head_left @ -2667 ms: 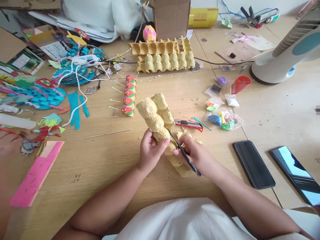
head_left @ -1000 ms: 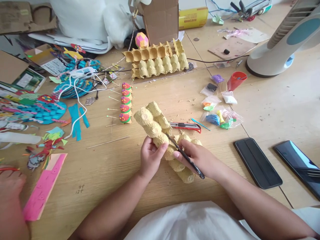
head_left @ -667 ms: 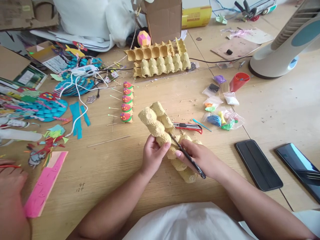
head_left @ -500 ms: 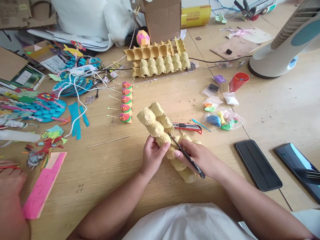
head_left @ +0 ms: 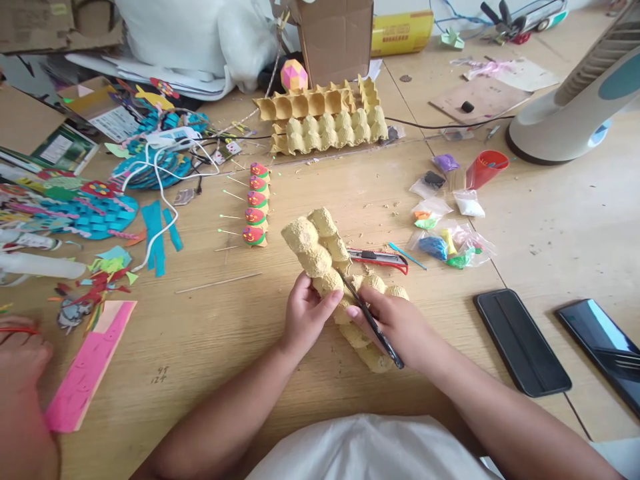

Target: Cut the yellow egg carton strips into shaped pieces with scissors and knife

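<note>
My left hand (head_left: pixel 313 310) pinches a pale yellow egg carton piece (head_left: pixel 315 259), thumb on top of one cup. My right hand (head_left: pixel 400 323) is closed around black-handled scissors (head_left: pixel 373 323), seen edge-on. Their blades reach into the carton between the rows of cups, close to my left thumb. Part of the carton passes under my right hand and shows again below it. Just beyond it, a red utility knife (head_left: pixel 380 259) lies on the table beside a thin blue stick (head_left: pixel 407 255).
Ahead stands a painted red and green caterpillar (head_left: pixel 257 200) of carton cups. More egg cartons (head_left: pixel 335 130) lie behind it. To the right are bags of coloured clay (head_left: pixel 450 247), a red cup (head_left: pixel 486 170) and two phones (head_left: pixel 523 341). Another person's hand (head_left: pixel 23 353) rests at the left edge.
The view has shifted slightly, so the table things sit a little further right. Both hands keep their grips, and the scissors' handle end has swung slightly down and left.
</note>
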Demonstrator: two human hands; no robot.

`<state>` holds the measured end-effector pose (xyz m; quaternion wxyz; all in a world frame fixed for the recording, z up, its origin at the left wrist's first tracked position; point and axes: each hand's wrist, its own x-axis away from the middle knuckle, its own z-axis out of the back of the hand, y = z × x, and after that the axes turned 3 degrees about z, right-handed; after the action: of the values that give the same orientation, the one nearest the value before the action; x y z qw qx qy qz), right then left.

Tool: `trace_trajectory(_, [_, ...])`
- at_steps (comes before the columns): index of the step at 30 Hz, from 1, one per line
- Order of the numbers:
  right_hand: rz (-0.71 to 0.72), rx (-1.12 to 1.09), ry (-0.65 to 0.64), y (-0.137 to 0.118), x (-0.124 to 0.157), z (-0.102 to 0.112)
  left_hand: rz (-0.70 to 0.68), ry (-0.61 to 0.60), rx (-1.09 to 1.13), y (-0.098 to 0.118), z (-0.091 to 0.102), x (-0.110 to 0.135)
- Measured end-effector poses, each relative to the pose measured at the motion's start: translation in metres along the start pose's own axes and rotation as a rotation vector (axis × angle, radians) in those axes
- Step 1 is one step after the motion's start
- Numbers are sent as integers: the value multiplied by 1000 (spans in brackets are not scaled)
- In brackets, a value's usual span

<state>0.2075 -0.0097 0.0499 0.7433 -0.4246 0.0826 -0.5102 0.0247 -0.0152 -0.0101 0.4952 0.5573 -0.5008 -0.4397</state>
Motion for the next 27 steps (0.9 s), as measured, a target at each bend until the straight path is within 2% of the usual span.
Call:
trace_trajectory(6, [40, -87, 21, 9, -6, -6, 8, -9, -55, 2, 3, -1])
trace_trajectory(12, [58, -160, -13, 18, -14, -10, 27, 4, -85, 5, 3, -3])
trace_trajectory(27, [40, -112, 30, 20, -16, -16, 66, 55, -79, 3, 3, -4])
